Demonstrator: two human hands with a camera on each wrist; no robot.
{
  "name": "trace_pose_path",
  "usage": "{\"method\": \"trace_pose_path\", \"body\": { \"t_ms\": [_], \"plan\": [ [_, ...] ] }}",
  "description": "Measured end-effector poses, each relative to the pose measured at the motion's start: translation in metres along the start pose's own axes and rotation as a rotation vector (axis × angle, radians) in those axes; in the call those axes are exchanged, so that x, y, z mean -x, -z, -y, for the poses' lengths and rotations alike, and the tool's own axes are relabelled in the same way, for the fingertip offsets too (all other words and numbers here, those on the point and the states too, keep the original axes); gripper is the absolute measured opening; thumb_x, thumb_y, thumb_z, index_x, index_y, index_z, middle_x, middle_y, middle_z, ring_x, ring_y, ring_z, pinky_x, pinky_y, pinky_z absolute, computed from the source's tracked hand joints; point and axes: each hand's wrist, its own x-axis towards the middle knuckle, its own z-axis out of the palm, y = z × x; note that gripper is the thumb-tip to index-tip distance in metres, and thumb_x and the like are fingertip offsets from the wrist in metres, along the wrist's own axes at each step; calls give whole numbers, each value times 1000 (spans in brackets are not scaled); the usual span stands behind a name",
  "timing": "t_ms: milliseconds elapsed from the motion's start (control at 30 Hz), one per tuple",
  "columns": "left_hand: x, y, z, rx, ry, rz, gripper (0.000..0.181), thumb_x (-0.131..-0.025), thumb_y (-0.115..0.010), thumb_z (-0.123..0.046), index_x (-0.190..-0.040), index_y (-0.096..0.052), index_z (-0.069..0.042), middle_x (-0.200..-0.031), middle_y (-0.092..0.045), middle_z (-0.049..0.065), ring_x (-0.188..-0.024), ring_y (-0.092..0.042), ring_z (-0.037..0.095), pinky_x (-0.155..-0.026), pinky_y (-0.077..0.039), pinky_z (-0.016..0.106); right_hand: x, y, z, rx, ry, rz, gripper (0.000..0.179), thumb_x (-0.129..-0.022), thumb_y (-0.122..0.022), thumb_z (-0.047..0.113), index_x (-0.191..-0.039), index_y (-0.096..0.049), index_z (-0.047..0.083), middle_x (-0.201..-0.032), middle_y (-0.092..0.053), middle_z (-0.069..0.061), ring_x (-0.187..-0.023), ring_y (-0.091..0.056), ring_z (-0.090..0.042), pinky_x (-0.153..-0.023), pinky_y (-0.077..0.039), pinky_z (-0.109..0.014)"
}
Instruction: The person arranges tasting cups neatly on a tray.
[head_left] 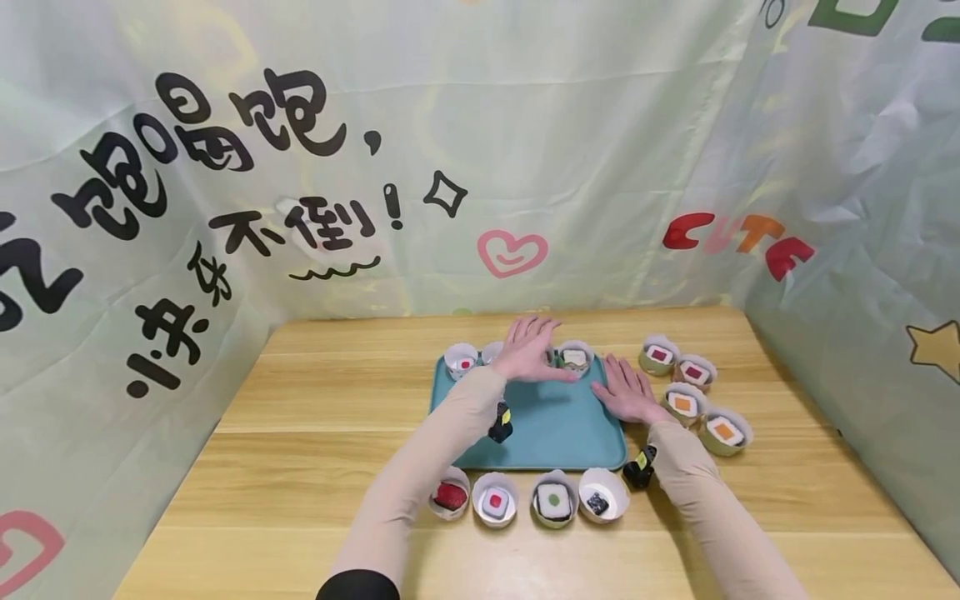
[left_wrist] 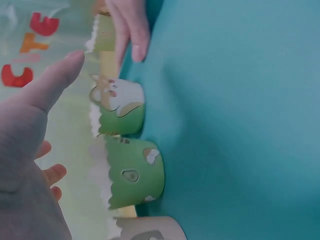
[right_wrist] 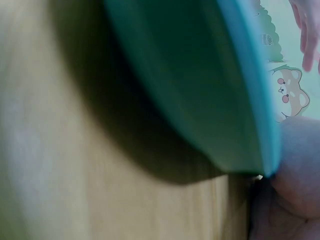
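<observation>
A blue-green tray (head_left: 547, 425) lies on the table with a row of paper cups along its far side, among them a white cup (head_left: 461, 360) at the left and a cup with a pale filling (head_left: 575, 357) at the right. My left hand (head_left: 527, 350) hovers over the middle of that row, fingers straight and thumb spread, hiding some cups. In the left wrist view, a green cup (left_wrist: 131, 172) and a cup with a dog print (left_wrist: 120, 106) stand beside it. My right hand (head_left: 626, 392) rests against the tray's right edge, fingers extended.
Several filled cups stand in front of the tray, including one with a red piece (head_left: 450, 496) and one with a green-centred piece (head_left: 554, 500). More cups, such as an orange-centred one (head_left: 725, 432), stand to the right. Printed cloth (head_left: 600, 167) hangs behind the wooden table (head_left: 322, 467).
</observation>
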Motion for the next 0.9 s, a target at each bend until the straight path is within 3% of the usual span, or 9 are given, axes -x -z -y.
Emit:
{"method": "trace_pose_path", "body": {
  "t_ms": [533,900],
  "plan": [
    [34,23,40,328,108,-82,93,-91,-65,-55,-162,-18,-17,-169,-17,8,-156,-4,31,-128,1,53,2,-1,-3,-13,9,5,85,-106,-25,55,-159,-1,-6,-167,8,-27,-154,14,-47,-120,12,-65],
    [69,28,80,333,173,-187,91,-91,-66,-50,-161,-21,-13,-167,-19,12,-156,-4,34,-127,4,55,4,1,3,-25,15,14,81,-107,-28,50,-159,-1,-7,-167,7,-26,-154,14,-46,-121,13,-64]
  ]
}}
